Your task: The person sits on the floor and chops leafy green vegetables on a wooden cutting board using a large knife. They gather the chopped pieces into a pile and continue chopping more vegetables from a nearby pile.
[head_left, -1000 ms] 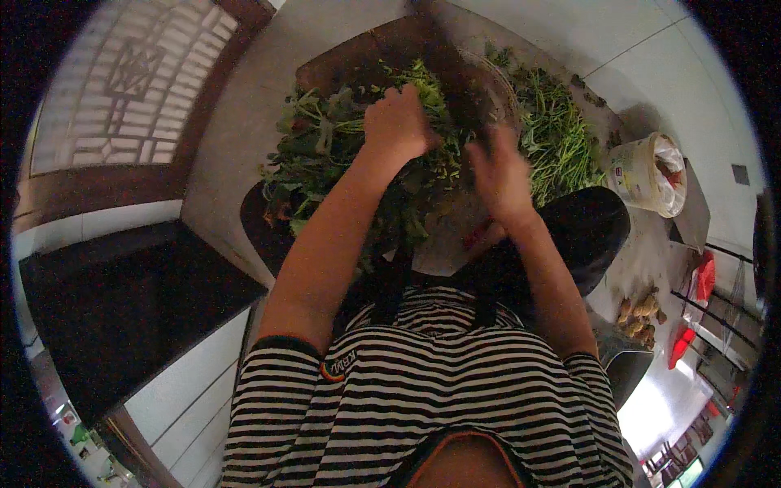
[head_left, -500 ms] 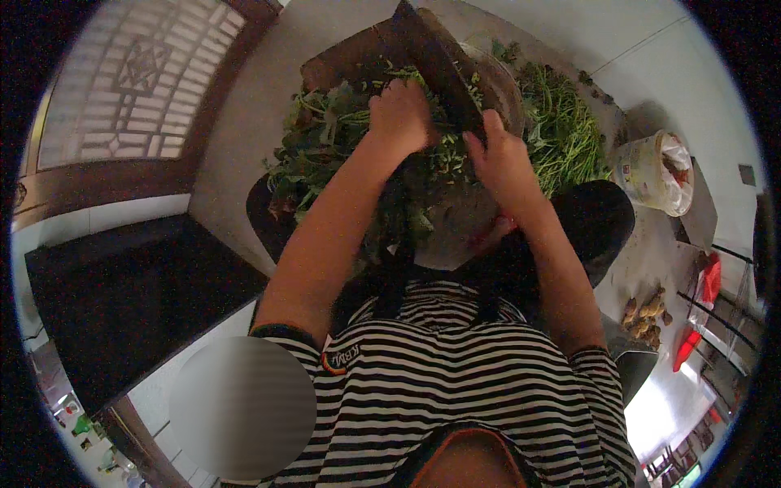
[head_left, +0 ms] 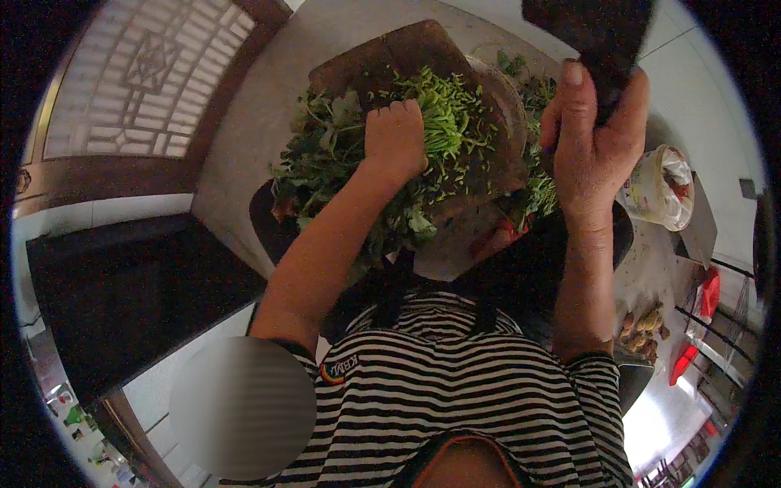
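Note:
My left hand (head_left: pixel 394 140) is closed around a bunch of green leafy stems (head_left: pixel 443 130) and presses it on a brown wooden chopping board (head_left: pixel 390 55). The cut stem ends point right, and the leaves (head_left: pixel 321 150) hang over the board's left side. Small chopped green pieces (head_left: pixel 480 142) lie scattered right of the bunch. Up at the right, away from the board, my right hand (head_left: pixel 592 146) grips a dark, broad-bladed cleaver (head_left: pixel 598 32). The blade's top runs out of the picture, and its handle is mostly hidden in the hand.
Beyond the board's right edge is a round basin rim (head_left: pixel 512 89), with more greens (head_left: pixel 543 191) on the floor. A pale bucket (head_left: pixel 643 193) stands farther right. Brown knobbly roots (head_left: pixel 643 329) lie at lower right. A black-topped bench (head_left: pixel 138 301) is at left, below a lattice panel (head_left: pixel 146 77).
My right hand has lifted the cleaver off the greens, up and to the right. The cut stems and chopped pieces now show. My left hand stays on the bunch, slightly lower.

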Tool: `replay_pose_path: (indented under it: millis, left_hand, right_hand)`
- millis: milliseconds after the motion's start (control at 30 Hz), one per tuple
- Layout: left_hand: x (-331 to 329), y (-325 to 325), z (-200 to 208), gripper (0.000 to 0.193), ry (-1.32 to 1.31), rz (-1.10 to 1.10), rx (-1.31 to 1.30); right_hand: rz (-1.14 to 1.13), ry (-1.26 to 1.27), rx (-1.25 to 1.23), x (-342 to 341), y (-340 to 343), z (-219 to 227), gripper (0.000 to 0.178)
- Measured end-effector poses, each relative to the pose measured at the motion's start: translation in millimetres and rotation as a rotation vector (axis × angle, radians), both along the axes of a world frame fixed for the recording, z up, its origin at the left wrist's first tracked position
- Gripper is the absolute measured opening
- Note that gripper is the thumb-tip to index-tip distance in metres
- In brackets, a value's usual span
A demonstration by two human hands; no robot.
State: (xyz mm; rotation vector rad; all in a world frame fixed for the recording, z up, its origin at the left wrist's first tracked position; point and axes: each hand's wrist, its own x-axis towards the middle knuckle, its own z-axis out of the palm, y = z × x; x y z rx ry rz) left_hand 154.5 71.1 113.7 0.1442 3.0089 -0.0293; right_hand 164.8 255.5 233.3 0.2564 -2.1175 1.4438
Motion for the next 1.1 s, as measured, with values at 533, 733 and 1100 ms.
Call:
replay_pose_path:
  millis: [533, 733, 1100]
  left_hand:
    - [-14, -14, -12, 0.031, 0.157, -0.243, 0.025]
    - [-1, -12, -21, 0.031, 0.202, -0.217, -0.008]
    - [-5, -12, -13, 0.034, 0.206, -0.205, 0.001]
  right_hand:
    - [0.099, 0.000, 0.405, -19, -10, -114, 0.028]
    - [0.111, -0.083, 0.348, -15, -11, -68, 0.026]
    - [0.159, -0.138, 0.360, -16, -13, -68, 0.024]
